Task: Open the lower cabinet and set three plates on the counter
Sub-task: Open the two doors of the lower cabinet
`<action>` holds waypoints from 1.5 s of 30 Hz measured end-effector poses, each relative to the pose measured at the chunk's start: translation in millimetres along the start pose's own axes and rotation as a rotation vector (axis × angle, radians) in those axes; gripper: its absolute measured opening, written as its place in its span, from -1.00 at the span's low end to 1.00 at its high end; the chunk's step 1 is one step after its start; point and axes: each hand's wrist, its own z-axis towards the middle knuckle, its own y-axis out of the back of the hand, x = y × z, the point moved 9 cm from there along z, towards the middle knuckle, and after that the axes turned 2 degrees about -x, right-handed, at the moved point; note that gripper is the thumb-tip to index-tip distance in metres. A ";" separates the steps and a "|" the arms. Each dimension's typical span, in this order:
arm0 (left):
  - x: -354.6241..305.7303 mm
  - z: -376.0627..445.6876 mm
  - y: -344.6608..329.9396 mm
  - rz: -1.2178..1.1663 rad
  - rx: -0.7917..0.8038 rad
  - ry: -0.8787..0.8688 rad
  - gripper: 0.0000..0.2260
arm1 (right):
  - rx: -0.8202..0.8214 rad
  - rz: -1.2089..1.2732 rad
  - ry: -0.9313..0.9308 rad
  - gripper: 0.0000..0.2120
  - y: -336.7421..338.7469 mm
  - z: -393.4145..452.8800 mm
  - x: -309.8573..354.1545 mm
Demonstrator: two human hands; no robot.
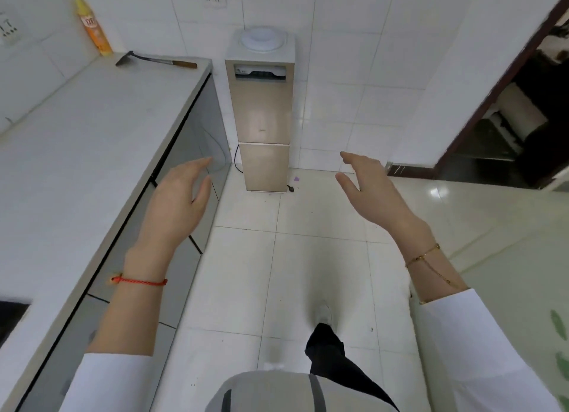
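A grey counter [77, 153] runs along the left side, with an orange spray bottle [92, 26] standing at its far left corner against the tiled wall and a metal spatula with a wooden handle [154, 61] lying along its far edge. Below the counter's front edge the lower cabinet [184, 177] shows grey glossy doors, all closed; no plates are in view. The left hand [177, 199], with a red string bracelet [140, 280] at the wrist, hovers in front of those doors with fingers loosely spread and holding nothing; whether it touches a door cannot be told. Past the counter's far end a beige water dispenser [261, 113] stands on the white tiled floor [277, 273] against the wall. The right hand [372, 190], wearing a thin gold chain bracelet [423, 256], is raised over the floor, fingers relaxed and apart, empty. At the far right a dark doorway [508, 128] opens.
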 end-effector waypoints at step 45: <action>181.1 149.0 17.3 0.293 -0.576 0.993 -0.68 | 0.642 0.143 1.075 -0.53 -239.8 430.4 283.0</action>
